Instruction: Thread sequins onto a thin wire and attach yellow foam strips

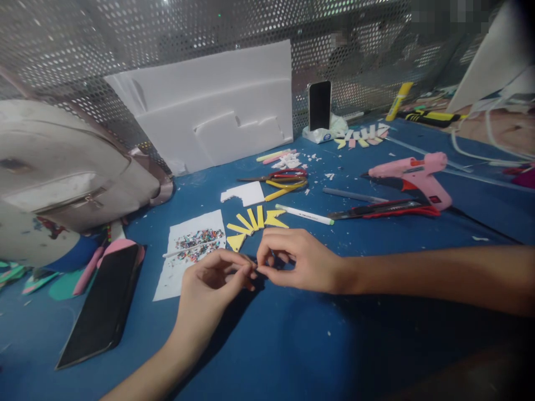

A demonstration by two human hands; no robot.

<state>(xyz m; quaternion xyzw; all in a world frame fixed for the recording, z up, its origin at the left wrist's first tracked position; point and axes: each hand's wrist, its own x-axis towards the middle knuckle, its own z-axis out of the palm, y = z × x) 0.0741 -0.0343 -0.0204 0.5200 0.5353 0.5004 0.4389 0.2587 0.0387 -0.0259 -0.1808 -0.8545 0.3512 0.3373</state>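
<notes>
My left hand (217, 278) and my right hand (298, 259) meet fingertip to fingertip over the blue table. Both are closed in a pinch; whatever sits between the fingertips is too small to name. Just beyond them, several yellow cut pieces (251, 218) lie in a fan. Left of these, a white paper sheet (165, 287) carries many small shiny coloured bits and a thin white stick. A green-tipped white marker (307, 214) lies past my right hand. Behind the yellow pieces are a white cut-out (248, 193) and scissors (286, 181) with red and yellow handles.
On the right lie a pink glue gun (418, 170) and a red-black cutter (384, 210). A dark phone (102, 298) and a pale bag (71, 161) are on the left. White foam boards (217, 111) lean against the perforated metal panel; another phone (320, 106) stands upright.
</notes>
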